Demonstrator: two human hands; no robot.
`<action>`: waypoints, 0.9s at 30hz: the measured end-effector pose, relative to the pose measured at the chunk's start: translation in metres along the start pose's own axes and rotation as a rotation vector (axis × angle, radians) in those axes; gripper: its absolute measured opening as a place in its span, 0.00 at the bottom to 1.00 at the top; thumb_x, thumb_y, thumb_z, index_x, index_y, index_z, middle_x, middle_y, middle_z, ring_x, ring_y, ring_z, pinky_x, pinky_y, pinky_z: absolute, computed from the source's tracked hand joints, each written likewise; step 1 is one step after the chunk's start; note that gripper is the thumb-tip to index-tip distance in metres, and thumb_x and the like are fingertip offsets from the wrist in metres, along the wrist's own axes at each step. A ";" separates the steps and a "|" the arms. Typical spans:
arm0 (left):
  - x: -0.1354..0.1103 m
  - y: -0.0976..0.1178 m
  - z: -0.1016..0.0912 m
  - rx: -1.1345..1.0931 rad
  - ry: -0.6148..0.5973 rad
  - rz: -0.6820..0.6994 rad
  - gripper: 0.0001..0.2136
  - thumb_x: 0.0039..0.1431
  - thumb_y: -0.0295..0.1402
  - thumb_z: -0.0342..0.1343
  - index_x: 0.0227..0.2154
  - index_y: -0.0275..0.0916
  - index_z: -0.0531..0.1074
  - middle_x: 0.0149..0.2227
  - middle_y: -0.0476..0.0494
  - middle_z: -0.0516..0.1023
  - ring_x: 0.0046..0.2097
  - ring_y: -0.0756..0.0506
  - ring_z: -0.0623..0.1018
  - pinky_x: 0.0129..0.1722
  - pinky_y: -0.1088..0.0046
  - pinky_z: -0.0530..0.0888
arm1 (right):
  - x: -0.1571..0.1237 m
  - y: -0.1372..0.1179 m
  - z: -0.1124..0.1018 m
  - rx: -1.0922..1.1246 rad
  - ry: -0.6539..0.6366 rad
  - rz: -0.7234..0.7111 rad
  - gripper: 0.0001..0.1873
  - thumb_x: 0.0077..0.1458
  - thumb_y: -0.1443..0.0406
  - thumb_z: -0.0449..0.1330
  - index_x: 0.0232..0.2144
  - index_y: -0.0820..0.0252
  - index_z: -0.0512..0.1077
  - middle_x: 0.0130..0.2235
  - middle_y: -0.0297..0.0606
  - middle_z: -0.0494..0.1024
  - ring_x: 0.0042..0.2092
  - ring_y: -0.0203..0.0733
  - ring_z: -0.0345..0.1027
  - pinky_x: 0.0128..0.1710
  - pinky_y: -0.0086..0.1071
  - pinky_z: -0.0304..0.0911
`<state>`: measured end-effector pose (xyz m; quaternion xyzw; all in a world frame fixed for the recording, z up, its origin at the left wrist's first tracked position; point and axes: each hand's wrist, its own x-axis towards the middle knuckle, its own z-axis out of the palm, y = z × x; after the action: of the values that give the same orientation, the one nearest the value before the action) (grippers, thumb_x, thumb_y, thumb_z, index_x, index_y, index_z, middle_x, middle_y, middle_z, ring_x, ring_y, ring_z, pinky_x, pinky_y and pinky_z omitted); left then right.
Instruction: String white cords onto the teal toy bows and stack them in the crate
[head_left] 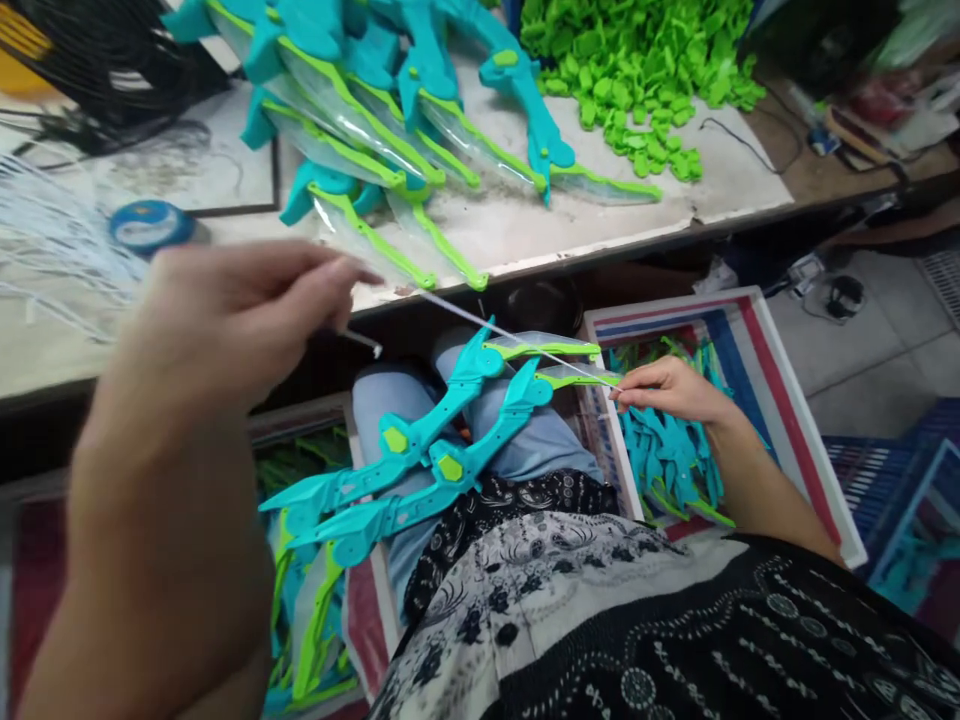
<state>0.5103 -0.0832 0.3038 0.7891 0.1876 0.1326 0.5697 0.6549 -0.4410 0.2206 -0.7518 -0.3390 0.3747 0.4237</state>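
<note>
A thin white cord [517, 338] stretches between my two hands, above my lap. My left hand [247, 310], raised close to the camera and a little blurred, pinches one part of it; a short end with a small white tip hangs below the fingers. My right hand [667, 388] is closed on the cord's other part, beside the green tip of a toy bow. Two turquoise toy bows [450, 465] with green limbs and clear film lie across my thighs, side by side. Their green hexagonal buttons face up.
More turquoise bows [360, 130] lie piled on the white table [525, 235], near a heap of small green parts [637, 90]. White cords [60, 240] and a blue round tin [154, 225] are at left. Striped crates [795, 400] with bow pieces flank my legs.
</note>
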 end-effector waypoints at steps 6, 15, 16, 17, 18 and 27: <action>0.083 0.035 0.074 0.170 0.022 0.189 0.09 0.43 0.28 0.69 0.25 0.44 0.75 0.28 0.51 0.75 0.57 0.45 0.73 0.48 0.79 0.75 | -0.033 0.052 0.004 0.166 0.222 0.237 0.19 0.47 0.51 0.67 0.27 0.62 0.80 0.27 0.38 0.79 0.23 0.31 0.65 0.22 0.26 0.60; 0.097 0.023 0.152 0.256 0.014 0.418 0.18 0.46 0.28 0.69 0.43 0.43 0.76 0.56 0.43 0.72 0.67 0.33 0.59 0.60 0.54 0.68 | 0.008 0.074 0.027 0.551 0.615 0.079 0.19 0.41 0.50 0.71 0.28 0.60 0.80 0.22 0.33 0.76 0.22 0.33 0.68 0.23 0.28 0.68; 0.081 0.010 0.164 0.206 -0.020 0.334 0.12 0.50 0.29 0.66 0.40 0.40 0.77 0.50 0.40 0.76 0.60 0.35 0.69 0.57 0.54 0.71 | 0.015 0.074 0.029 0.575 0.652 0.070 0.19 0.40 0.51 0.71 0.29 0.60 0.80 0.21 0.32 0.75 0.23 0.33 0.69 0.24 0.29 0.69; 0.063 -0.005 0.177 0.154 -0.087 0.197 0.05 0.54 0.30 0.63 0.34 0.37 0.77 0.40 0.39 0.79 0.50 0.37 0.77 0.51 0.55 0.75 | 0.020 0.073 0.031 0.581 0.671 0.062 0.19 0.40 0.51 0.71 0.29 0.60 0.79 0.21 0.32 0.76 0.23 0.34 0.70 0.26 0.30 0.70; 0.044 -0.019 0.190 0.063 -0.236 0.004 0.04 0.57 0.31 0.59 0.32 0.35 0.77 0.34 0.40 0.79 0.42 0.40 0.80 0.45 0.58 0.77 | 0.025 0.073 0.033 0.572 0.680 0.054 0.19 0.40 0.52 0.71 0.30 0.60 0.79 0.22 0.32 0.77 0.24 0.35 0.72 0.27 0.31 0.72; -0.011 -0.076 0.253 -0.731 -0.301 -0.930 0.11 0.62 0.20 0.46 0.44 0.30 0.69 0.26 0.43 0.78 0.26 0.49 0.79 0.29 0.76 0.76 | 0.051 0.074 0.038 0.103 0.772 -0.066 0.08 0.53 0.59 0.63 0.30 0.58 0.76 0.26 0.32 0.79 0.28 0.37 0.74 0.33 0.31 0.71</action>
<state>0.5969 -0.2817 0.1518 0.3880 0.3720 -0.1872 0.8222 0.6614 -0.4148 0.1263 -0.8037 -0.1596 0.0672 0.5692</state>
